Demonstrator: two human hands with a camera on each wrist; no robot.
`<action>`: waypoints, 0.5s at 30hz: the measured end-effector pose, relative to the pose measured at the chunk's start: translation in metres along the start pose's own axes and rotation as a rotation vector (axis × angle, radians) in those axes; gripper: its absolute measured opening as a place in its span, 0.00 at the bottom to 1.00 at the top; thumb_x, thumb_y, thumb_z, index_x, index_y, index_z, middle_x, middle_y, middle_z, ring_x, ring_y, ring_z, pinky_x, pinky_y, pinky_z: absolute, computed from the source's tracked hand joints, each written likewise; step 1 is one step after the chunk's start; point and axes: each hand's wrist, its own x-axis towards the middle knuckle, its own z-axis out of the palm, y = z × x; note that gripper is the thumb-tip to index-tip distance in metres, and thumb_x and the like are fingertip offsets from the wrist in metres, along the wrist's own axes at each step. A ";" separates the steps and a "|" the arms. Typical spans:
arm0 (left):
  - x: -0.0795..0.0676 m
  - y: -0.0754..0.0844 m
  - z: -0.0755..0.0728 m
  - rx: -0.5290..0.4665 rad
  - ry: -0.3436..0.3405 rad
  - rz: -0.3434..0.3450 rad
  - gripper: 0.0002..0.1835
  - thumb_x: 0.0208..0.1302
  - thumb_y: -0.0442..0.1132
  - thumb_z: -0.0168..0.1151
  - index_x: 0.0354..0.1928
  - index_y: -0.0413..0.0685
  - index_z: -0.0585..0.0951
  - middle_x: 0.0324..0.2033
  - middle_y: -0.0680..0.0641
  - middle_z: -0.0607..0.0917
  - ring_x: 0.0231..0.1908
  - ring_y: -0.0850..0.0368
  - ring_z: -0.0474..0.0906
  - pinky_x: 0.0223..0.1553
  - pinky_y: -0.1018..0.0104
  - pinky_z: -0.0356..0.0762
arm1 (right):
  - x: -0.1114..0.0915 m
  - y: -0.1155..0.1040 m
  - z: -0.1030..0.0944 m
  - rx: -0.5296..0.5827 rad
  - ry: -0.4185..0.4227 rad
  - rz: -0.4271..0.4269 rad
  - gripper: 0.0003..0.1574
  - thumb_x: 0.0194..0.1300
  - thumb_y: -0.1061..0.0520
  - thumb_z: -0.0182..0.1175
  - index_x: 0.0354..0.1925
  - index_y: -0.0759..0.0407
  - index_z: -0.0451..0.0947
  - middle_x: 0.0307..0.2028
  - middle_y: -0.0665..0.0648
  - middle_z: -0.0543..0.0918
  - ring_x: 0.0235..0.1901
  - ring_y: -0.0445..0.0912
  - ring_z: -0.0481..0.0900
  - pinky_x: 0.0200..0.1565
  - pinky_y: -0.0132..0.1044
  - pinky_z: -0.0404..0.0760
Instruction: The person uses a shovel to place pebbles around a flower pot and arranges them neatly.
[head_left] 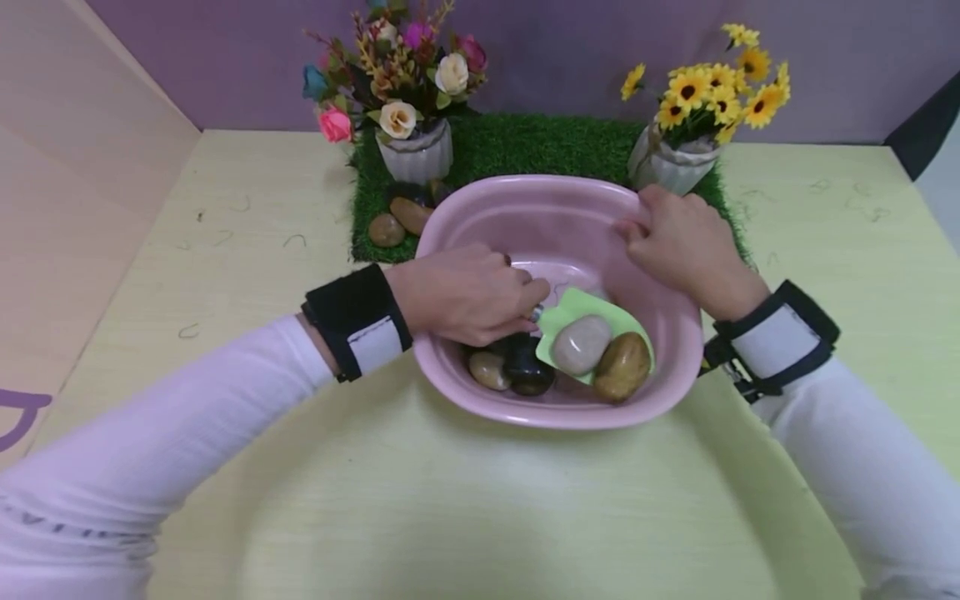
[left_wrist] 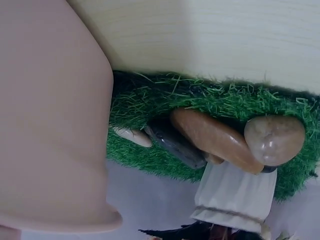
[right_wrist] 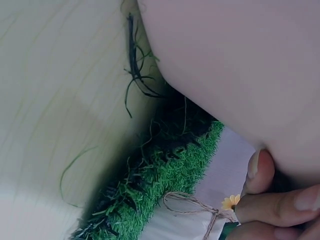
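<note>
A pink basin (head_left: 525, 190) stands in the middle of the table in the head view. My right hand (head_left: 686, 246) grips its right rim, thumb inside and fingers outside; the right wrist view shows the fingertips (right_wrist: 260, 167) against the outer wall. Inside the basin my left hand (head_left: 476, 296) is curled at the narrow end of a light green shovel (head_left: 546, 354), whose handle is hidden in the fist. A grey stone (head_left: 582, 344) and a brown stone (head_left: 624, 367) lie on the shovel blade. Below the left hand are a black stone (head_left: 528, 371) and a tan stone (head_left: 488, 370).
Behind the basin lies a green grass mat (head_left: 540, 150). It bears a pot of mixed flowers (head_left: 417, 154) on the left, a pot of yellow flowers (head_left: 675, 158) on the right, and several stones (head_left: 386, 231). A purple wall (head_left: 555, 58) closes the back.
</note>
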 end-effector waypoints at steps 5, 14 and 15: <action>-0.001 0.000 -0.002 -0.023 -0.042 -0.041 0.12 0.70 0.49 0.54 0.42 0.48 0.75 0.23 0.51 0.82 0.25 0.52 0.82 0.38 0.54 0.80 | 0.001 0.000 0.001 -0.004 0.006 -0.011 0.19 0.72 0.47 0.51 0.35 0.64 0.70 0.22 0.62 0.72 0.21 0.55 0.73 0.19 0.42 0.67; 0.002 -0.003 -0.001 -0.057 -0.081 -0.106 0.09 0.66 0.45 0.59 0.28 0.52 0.77 0.17 0.56 0.75 0.21 0.57 0.76 0.34 0.59 0.77 | 0.000 0.001 0.001 0.003 0.005 -0.009 0.20 0.72 0.47 0.51 0.36 0.64 0.70 0.22 0.62 0.72 0.21 0.54 0.73 0.19 0.42 0.67; 0.001 -0.003 -0.001 -0.062 -0.077 -0.119 0.09 0.66 0.46 0.59 0.29 0.52 0.78 0.18 0.56 0.76 0.21 0.58 0.76 0.33 0.60 0.76 | 0.000 0.000 0.001 0.004 0.004 -0.008 0.20 0.72 0.47 0.51 0.35 0.64 0.69 0.22 0.62 0.72 0.21 0.54 0.73 0.19 0.42 0.67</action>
